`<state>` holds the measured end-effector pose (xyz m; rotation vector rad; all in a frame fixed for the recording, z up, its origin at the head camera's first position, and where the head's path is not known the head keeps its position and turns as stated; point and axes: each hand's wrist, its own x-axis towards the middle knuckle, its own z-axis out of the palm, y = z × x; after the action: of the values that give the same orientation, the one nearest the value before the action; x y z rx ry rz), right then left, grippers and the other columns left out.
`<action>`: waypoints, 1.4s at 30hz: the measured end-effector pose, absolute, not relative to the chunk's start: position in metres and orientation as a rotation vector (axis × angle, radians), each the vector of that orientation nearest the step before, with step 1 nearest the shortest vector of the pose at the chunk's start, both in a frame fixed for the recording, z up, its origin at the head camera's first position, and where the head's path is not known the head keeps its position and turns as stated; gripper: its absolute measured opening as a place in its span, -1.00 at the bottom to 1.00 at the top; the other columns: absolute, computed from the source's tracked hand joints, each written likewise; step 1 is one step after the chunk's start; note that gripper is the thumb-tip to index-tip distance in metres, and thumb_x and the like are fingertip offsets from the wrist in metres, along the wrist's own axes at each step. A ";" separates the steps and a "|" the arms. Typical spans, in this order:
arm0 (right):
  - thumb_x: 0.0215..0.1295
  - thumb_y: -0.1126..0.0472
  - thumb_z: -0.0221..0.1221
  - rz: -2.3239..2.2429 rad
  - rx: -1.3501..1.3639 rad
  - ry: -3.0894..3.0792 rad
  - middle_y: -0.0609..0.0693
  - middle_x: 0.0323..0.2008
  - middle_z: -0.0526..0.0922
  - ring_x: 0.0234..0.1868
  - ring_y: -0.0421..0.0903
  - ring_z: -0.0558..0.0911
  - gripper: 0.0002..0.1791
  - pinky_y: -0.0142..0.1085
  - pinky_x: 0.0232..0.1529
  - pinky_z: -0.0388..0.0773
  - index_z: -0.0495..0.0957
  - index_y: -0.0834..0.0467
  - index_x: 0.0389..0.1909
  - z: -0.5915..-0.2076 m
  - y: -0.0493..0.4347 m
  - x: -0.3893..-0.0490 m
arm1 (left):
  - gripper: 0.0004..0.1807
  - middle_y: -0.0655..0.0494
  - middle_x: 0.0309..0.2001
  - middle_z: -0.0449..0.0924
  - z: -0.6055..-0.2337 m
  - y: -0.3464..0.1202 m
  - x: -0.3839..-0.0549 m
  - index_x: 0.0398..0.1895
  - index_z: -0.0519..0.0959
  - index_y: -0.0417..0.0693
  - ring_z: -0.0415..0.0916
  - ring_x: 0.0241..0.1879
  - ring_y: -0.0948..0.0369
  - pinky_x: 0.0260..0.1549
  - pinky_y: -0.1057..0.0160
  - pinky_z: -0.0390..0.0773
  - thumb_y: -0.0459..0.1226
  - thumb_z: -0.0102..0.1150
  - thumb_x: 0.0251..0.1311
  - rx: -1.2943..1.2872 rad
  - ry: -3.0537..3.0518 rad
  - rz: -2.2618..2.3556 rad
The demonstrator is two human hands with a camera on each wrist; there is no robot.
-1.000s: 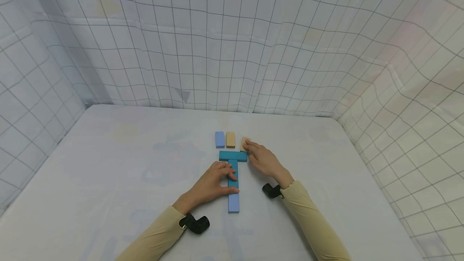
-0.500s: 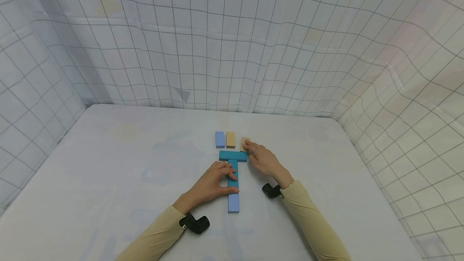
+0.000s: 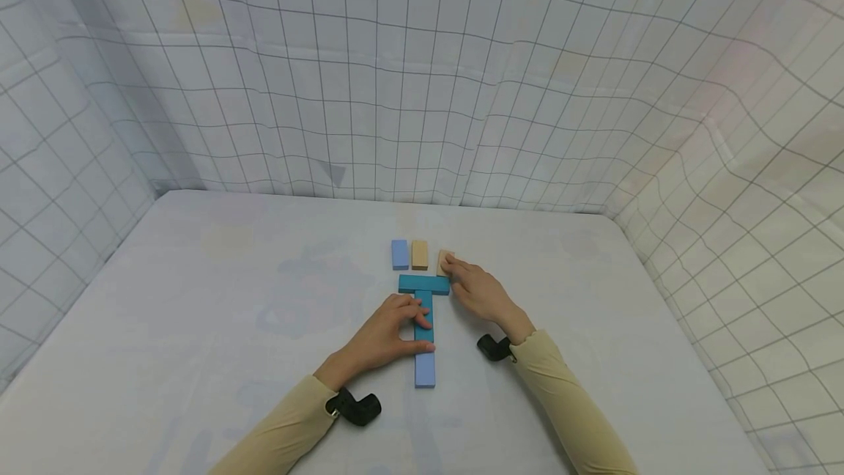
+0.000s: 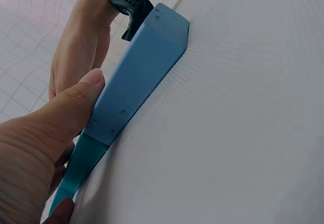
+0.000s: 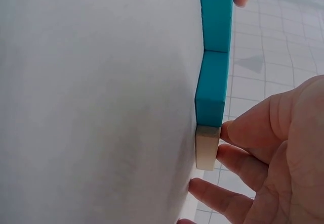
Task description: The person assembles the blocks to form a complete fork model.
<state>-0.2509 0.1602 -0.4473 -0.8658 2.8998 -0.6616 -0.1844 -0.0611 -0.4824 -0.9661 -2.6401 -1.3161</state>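
Observation:
On the white table, two teal blocks meet in a T: a crossbar [image 3: 422,283] and a stem [image 3: 427,300] below it. A light blue block [image 3: 425,374] continues the stem toward me. My left hand [image 3: 382,334] lies over the stem from the left, fingertips on the teal block. Its thumb touches the light blue block [image 4: 142,67] near the joint. My right hand [image 3: 483,293] touches a small pale wooden block [image 5: 206,150], which sits against the crossbar's right end. The fingers are fairly straight and partly cover that block in the head view.
Behind the crossbar stand another light blue block [image 3: 399,254] and a tan block [image 3: 420,255], side by side with a small gap. Cloth walls [image 3: 409,94] with a grid pattern enclose the table [image 3: 231,299] at the back and both sides. Each wrist wears a black camera mount [image 3: 359,409].

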 end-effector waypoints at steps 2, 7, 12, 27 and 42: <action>0.38 0.31 -0.08 -0.663 -0.869 2.897 0.12 0.36 0.24 0.31 0.13 0.28 -0.51 -0.01 0.26 0.21 0.31 0.29 0.32 -0.448 0.160 -0.251 | -0.70 0.19 0.06 0.49 -0.482 -0.061 -0.184 -0.29 0.62 0.14 0.22 0.26 0.12 0.24 0.07 0.21 0.02 0.42 -0.04 -0.966 -2.641 -1.321; 0.39 0.31 -0.08 -0.659 -0.875 2.895 0.12 0.36 0.23 0.31 0.13 0.27 -0.51 -0.01 0.26 0.21 0.30 0.29 0.32 -0.448 0.161 -0.252 | -0.70 0.19 0.05 0.50 -0.482 -0.061 -0.184 -0.29 0.62 0.14 0.22 0.26 0.11 0.24 0.07 0.21 0.02 0.42 -0.03 -0.963 -2.643 -1.322; 0.39 0.30 -0.08 -0.658 -0.870 2.894 0.11 0.37 0.23 0.31 0.13 0.27 -0.51 0.00 0.26 0.21 0.29 0.27 0.33 -0.448 0.161 -0.252 | -0.70 0.20 0.06 0.49 -0.482 -0.061 -0.184 -0.29 0.62 0.15 0.22 0.26 0.12 0.24 0.07 0.21 0.02 0.42 -0.03 -0.956 -2.653 -1.314; 0.39 0.30 -0.07 -0.657 -0.876 2.895 0.10 0.37 0.22 0.31 0.12 0.27 -0.51 -0.01 0.26 0.21 0.30 0.27 0.33 -0.449 0.161 -0.252 | -0.69 0.21 0.05 0.49 -0.483 -0.062 -0.185 -0.28 0.62 0.15 0.23 0.25 0.14 0.23 0.07 0.22 0.04 0.41 -0.03 -0.964 -2.644 -1.320; 0.41 0.30 -0.09 -0.651 -0.914 2.862 0.10 0.39 0.18 0.35 0.09 0.22 -0.49 -0.03 0.29 0.17 0.24 0.28 0.36 -0.447 0.163 -0.253 | -0.69 0.22 0.06 0.49 -0.482 -0.061 -0.184 -0.28 0.62 0.16 0.22 0.25 0.14 0.23 0.08 0.22 0.05 0.41 -0.03 -0.959 -2.649 -1.318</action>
<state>-0.2529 0.1625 -0.4473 -0.9144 2.8616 -0.6508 -0.1841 -0.0615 -0.4821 -0.9592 -2.6492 -1.3177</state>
